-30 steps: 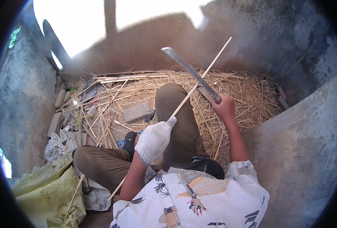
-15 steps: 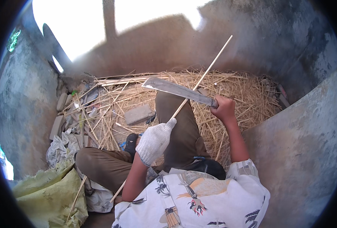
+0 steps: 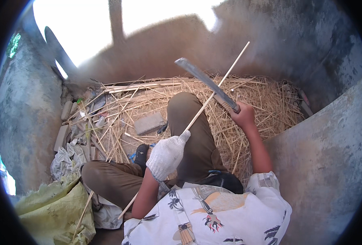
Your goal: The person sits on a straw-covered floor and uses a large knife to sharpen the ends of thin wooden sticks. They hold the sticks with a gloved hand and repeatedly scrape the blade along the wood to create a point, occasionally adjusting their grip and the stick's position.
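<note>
My left hand (image 3: 166, 157), in a white knitted glove, is closed round a thin pale wooden stick (image 3: 203, 107). The stick slants up and away to the right; its lower end comes out below my left forearm. My bare right hand (image 3: 244, 115) grips the handle of a machete (image 3: 207, 81). Its broad grey blade points up and to the left and crosses the stick about midway along the part beyond my glove. Whether the blade's edge touches the stick I cannot tell. Both are held above my raised right knee (image 3: 185, 108).
Straw-like shavings (image 3: 266, 104) cover the floor ahead and to the right. A grey brick (image 3: 149, 123) lies beyond my foot. Yellow-green sacking (image 3: 54, 208) and white plastic (image 3: 68, 159) are heaped at left. Concrete walls (image 3: 323, 163) stand close around me.
The machete has turned, its tip moving right and farther up, and its blade crosses the stick farther toward the far end. My right hand has shifted slightly. My left hand stays nearly in place.
</note>
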Demonstrator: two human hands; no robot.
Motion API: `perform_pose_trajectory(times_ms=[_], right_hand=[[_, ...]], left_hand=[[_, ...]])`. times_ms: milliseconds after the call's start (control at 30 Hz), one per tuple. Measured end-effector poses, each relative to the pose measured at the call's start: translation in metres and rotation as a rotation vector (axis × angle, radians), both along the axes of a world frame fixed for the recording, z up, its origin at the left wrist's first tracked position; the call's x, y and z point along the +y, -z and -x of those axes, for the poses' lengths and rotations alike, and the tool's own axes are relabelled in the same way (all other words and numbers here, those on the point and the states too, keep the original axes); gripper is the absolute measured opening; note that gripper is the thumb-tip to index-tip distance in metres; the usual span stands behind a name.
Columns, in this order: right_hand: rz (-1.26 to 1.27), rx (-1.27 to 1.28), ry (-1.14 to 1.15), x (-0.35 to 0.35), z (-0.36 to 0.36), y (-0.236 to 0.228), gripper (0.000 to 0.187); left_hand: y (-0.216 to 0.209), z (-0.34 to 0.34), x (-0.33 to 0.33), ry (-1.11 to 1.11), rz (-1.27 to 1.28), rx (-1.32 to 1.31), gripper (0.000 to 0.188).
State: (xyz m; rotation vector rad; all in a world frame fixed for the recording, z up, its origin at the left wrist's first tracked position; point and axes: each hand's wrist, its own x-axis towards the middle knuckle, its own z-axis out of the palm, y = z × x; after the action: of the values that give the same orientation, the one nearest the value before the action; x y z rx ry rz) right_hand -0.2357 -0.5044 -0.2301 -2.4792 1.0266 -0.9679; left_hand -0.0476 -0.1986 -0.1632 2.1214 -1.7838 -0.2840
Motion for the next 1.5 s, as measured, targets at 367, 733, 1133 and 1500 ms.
perform_pose_trajectory(times_ms=[367,733,1133,1500], right_hand=[[-0.182,0.032,0.205,-0.058,-0.017,-0.008,0.028],[0.110,-0.038,-0.156,-0.038,-0.014,-0.003,0.024],[-0.270,-0.300,0.253,-0.042,-0.025,0.046,0.027],[0.133,-0.047,-0.106,0.028,-0.004,0.018,0.016]], left_hand=[[-0.019,0.012,-0.004,-0.093,-0.053,-0.016,0.033],[-0.006,0.006,-0.001,-0.060,0.025,-0.003,0.035],[0.001,0.002,-0.002,-0.053,0.035,0.084,0.032],[-0.023,0.024,-0.007,-0.195,-0.033,-0.114,0.026]])
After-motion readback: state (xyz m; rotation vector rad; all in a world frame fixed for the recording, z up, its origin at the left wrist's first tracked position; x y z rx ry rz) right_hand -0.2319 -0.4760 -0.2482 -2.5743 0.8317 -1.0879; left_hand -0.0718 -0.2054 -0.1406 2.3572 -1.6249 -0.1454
